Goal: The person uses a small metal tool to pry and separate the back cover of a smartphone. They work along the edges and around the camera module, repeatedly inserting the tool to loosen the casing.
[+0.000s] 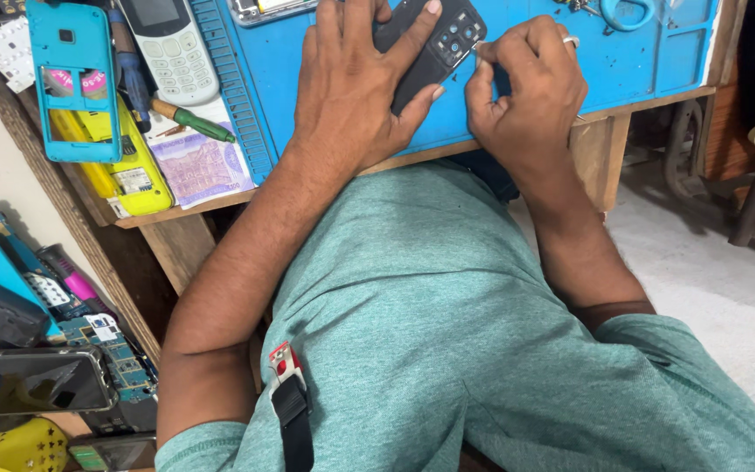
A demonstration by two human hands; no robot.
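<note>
**Both hands on black phone body at mat edge**

Fingers [412, 35] of left hand [356, 87] are clamped around a black phone body [434, 48], index along its top edge, thumb under the lower side. Phone body lies tilted on the blue work mat [640, 61], near the mat's front edge, its inner face with small round holes showing.

Right hand [530, 92] sits just right of it, fingers curled together, thumb and index pinched on a thin metal tool [477, 45] whose tip touches the phone's right end. Ring on one finger.

Left of the mat: white keypad phone [172, 48], turquoise phone frame [72, 79] lying over a yellow phone housing [128, 179], green-handled screwdriver [194, 121], a banknote [203, 166]. Blue-handled scissors [626, 13] at the mat's far edge.

Lower left, on a separate surface: loose circuit boards [115, 350], a dark smartphone [32, 380], more coloured housings.
</note>
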